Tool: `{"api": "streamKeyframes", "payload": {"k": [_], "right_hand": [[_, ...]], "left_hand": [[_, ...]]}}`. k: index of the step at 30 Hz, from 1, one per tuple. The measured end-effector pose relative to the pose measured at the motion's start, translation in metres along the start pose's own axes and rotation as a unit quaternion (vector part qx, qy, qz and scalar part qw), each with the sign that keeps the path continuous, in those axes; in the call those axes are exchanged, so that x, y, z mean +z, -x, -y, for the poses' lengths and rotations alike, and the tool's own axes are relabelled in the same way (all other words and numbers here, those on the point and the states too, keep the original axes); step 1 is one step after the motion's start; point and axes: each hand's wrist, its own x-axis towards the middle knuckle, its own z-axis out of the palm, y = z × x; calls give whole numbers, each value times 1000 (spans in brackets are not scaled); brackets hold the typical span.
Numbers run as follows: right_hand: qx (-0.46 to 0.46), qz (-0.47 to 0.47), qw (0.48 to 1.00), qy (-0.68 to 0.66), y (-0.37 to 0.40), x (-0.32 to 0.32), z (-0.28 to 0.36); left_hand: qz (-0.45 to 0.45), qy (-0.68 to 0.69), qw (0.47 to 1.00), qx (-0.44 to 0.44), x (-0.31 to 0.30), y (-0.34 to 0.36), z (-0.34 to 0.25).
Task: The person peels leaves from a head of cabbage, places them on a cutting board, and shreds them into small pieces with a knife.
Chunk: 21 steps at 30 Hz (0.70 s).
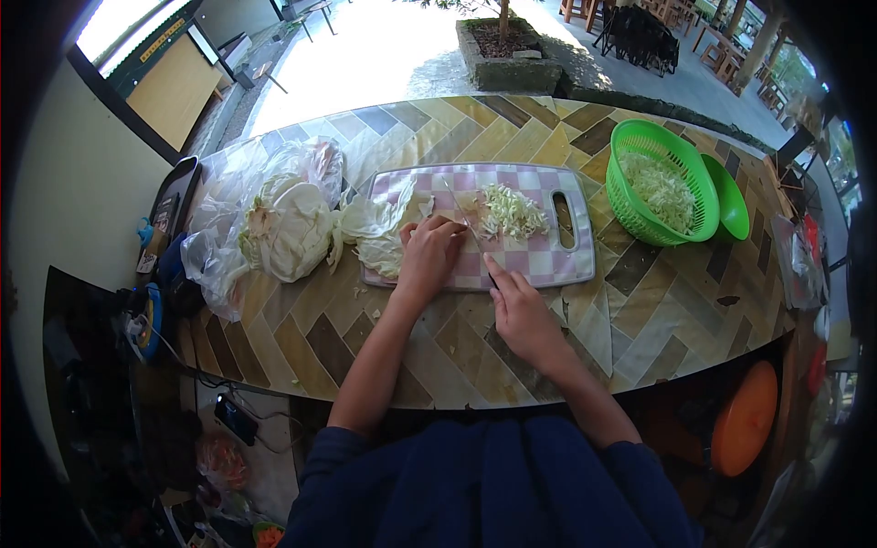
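Observation:
My right hand (pixel 524 310) is closed around the dark handle of a knife (pixel 470 222), its blade pointing away from me over the checkered cutting board (pixel 574 265). Just left of the blade, my left hand (pixel 431 253) presses down with bent fingers on cabbage that they largely hide. Loose cabbage leaves (pixel 376 230) spread over the board's left end. To the right of the knife lies a small heap of chopped cabbage (pixel 512 212). A partly peeled cabbage head (pixel 290 228) rests at the left, beside a clear plastic bag (pixel 212 247).
A green basket (pixel 624 196) of shredded cabbage (pixel 660 190) stands at the right, against a green bowl (pixel 734 205). A dark tray (pixel 174 196) sits at the table's left edge. Below the table are a phone (pixel 236 420) with cables and an orange round object (pixel 745 418).

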Motion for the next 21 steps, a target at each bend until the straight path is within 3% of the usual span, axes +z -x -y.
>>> {"api": "streamKeyframes", "payload": {"k": [8, 17, 21], "right_hand": [[30, 3, 999, 30, -26, 16, 0], [-35, -64, 996, -58, -14, 0, -23], [-18, -29, 998, -61, -3, -5, -8]], "left_hand": [[6, 5, 1000, -11, 2, -1, 1], [-6, -17, 1000, -13, 5, -2, -2], [-11, -44, 999, 9, 4, 0, 1]]}}
